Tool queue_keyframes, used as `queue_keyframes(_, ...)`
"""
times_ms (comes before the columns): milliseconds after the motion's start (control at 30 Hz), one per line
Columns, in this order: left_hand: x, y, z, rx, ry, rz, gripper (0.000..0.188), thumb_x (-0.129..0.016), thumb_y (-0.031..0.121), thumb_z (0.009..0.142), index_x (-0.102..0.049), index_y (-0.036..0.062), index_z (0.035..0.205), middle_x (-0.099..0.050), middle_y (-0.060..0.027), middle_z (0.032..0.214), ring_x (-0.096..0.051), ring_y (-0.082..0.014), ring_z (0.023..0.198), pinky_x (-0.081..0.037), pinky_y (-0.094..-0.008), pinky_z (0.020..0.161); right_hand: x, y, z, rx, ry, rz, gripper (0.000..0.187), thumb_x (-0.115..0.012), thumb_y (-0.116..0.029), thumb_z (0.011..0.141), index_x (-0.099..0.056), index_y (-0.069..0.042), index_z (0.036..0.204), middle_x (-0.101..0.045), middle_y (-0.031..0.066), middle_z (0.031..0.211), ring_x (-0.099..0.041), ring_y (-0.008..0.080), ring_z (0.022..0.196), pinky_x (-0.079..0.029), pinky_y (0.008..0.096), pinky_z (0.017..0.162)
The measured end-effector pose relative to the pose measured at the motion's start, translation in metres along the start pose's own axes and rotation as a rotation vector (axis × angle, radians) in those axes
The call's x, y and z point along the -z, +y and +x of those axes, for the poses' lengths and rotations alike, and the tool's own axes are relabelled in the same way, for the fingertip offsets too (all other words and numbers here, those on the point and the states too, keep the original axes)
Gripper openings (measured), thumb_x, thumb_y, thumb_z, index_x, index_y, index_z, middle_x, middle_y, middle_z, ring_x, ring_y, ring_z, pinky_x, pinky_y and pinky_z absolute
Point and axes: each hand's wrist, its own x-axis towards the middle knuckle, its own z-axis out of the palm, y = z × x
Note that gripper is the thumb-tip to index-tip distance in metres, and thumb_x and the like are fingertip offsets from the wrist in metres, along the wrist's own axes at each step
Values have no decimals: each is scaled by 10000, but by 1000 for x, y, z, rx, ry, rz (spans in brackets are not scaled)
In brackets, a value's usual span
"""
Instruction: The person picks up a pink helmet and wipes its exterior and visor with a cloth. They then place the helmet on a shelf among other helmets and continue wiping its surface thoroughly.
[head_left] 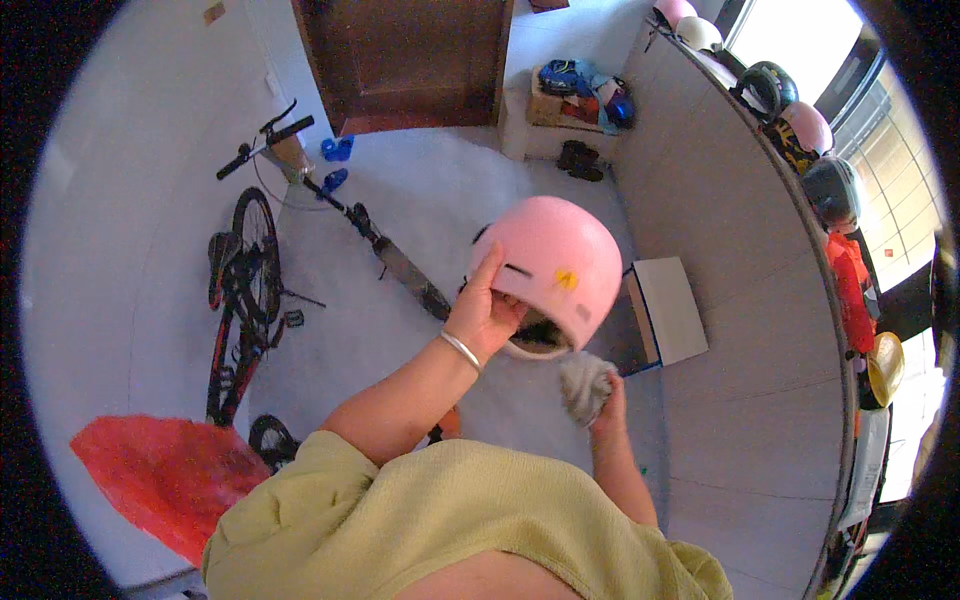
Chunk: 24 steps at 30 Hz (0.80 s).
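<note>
One bump, could drop mid-frame pink helmet (pixel 567 250) tbh: rim-clamped by left fingers (pixel 487 275), grey cloth (pixel 582 386) pinched in right fingers (pixel 611 404).

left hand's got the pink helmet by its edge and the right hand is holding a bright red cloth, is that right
Not quite: the cloth in the right hand is grey, not bright red, as the head view shows. The left hand does hold the pink helmet by its edge.
</note>
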Motion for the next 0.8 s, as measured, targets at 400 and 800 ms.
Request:
queue_keyframes(400,20,28,97,-207,-22,279,635,-748,212,874,-427,12,1385,-522,-93,1337,-508,-236,1230,-420,-386,1063,-324,11,101,-81,-124,385,629,-670,-496,880,-537,-82,1335,-561,122,1352,-494,343,1263,-378,542,1079)
queue_keyframes(800,20,80,151,-432,-50,1316,418,-411,365,1044,-618,3,1059,-638,-115,925,-599,-234,928,-449,-426,797,-403,-43,155,29,-206,204,561,-742,-325,857,-530,-88,1319,-581,109,1322,-539,343,1213,-438,550,1018)
